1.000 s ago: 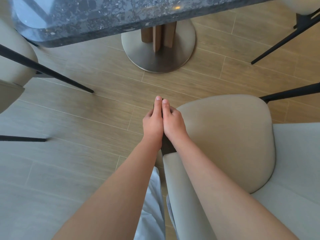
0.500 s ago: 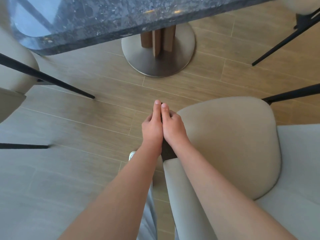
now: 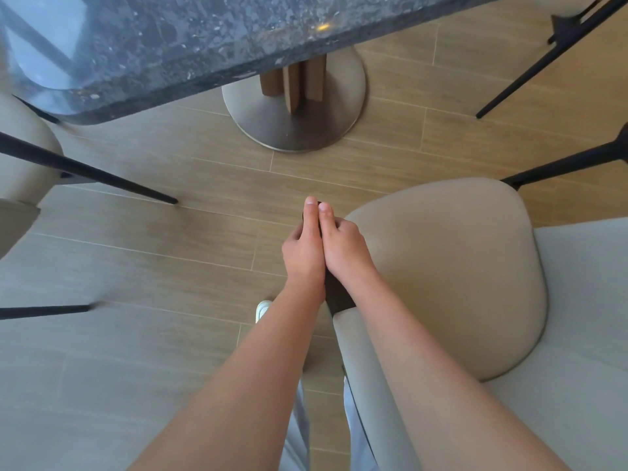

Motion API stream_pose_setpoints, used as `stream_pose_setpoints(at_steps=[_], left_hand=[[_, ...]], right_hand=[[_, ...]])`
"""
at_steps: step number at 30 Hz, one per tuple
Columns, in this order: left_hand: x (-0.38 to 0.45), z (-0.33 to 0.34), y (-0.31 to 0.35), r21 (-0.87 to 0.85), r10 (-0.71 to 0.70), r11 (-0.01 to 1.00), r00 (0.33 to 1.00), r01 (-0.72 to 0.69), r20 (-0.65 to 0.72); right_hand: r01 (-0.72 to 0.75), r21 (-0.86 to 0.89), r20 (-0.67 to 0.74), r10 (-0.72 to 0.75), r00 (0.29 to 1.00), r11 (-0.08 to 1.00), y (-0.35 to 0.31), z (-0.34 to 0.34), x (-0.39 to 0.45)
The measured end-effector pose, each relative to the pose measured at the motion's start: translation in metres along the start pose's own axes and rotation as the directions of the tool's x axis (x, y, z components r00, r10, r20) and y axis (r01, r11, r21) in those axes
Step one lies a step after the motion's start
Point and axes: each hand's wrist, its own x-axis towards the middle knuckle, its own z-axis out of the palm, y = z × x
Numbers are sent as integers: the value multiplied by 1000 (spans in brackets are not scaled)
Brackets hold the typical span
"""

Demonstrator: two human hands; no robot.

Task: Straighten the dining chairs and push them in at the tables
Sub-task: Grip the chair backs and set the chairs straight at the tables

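The floor (image 3: pixel 170 253) is made of long wood-look planks, brown in the middle and going pale grey near the bottom left. A dark speckled stone table (image 3: pixel 190 39) is filling the top of the view. Its wooden post is standing on a round metal base (image 3: pixel 295 127) on the floor.

A tan padded chair (image 3: pixel 452 266) is sitting at the lower right, near the table but not under it. Its rounded seat is pointing toward the table base. Its pale backrest (image 3: pixel 367 396) is curving down along the right arm.

Both hands are pressing together side by side on a dark part of the chair's frame (image 3: pixel 338 299), at the left edge of the seat. The left hand (image 3: pixel 304 249) is wrapping its fingers around the dark part, with the thumb lying straight on top. The right hand (image 3: pixel 343 248) is doing the same, with its fingers curling over the seat edge. The two thumbs are touching.

Another tan chair (image 3: pixel 23 158) is peeking in at the left edge, with thin black legs (image 3: pixel 102 178) sticking out over the floor. More black chair legs (image 3: pixel 543 59) are showing at the top right. A white shoe (image 3: pixel 262 309) is showing just below the left wrist, and light blue trousers (image 3: pixel 299 433) are showing between the arms.
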Motion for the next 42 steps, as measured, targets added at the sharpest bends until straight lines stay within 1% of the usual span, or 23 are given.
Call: stream_pose_setpoints(at_steps=[7, 15, 17, 19, 21, 23, 26, 28, 30, 33, 35, 38, 42], left_hand=[[2, -10, 7, -25, 10, 1000, 1000, -10, -6], [13, -22, 12, 18, 4, 1000, 1000, -4, 7], [14, -23, 15, 64, 7, 998, 1000, -9, 31], [12, -26, 20, 146, 27, 989, 998, -36, 61], [9, -29, 28, 246, 36, 968, 996, -56, 86], [3, -32, 36, 308, -2, 951, 996, -27, 94], [-2, -32, 44, 345, -31, 938, 996, 2, 79], [-11, -33, 48, 354, -4, 935, 998, -20, 66], [-23, -34, 52, 351, 44, 935, 998, -60, 54], [-49, -34, 66, 346, 162, 923, 986, -166, 43], [-69, -35, 78, 324, 205, 921, 976, -218, 75], [-107, -35, 98, 243, 272, 925, 955, -293, 116], [-172, -42, 121, 100, 373, 917, 919, -386, 127]], right_hand=[[22, -23, 3, -22, 1000, 1000, -7, 10, -3], [14, -22, -8, -14, 1000, 1000, -10, 27, 4], [11, -33, -12, -12, 1000, 999, -11, 28, 4], [8, -70, -3, -8, 1000, 997, -14, 27, 2], [3, -175, 13, -1, 1000, 985, -19, 23, -2], [-22, -272, 27, 30, 999, 962, -28, 17, -5], [-19, -291, 82, 45, 996, 957, -36, 7, -15], [9, -262, 117, 23, 993, 965, -39, 0, -27], [21, -170, 100, -5, 995, 985, -42, -11, -41], [38, -6, -3, -38, 999, 999, -60, -33, -68], [91, 95, -61, -86, 994, 991, -77, -47, -83], [161, 222, -116, -138, 984, 962, -103, -68, -106], [253, 303, -97, -235, 967, 919, -133, -101, -148]])
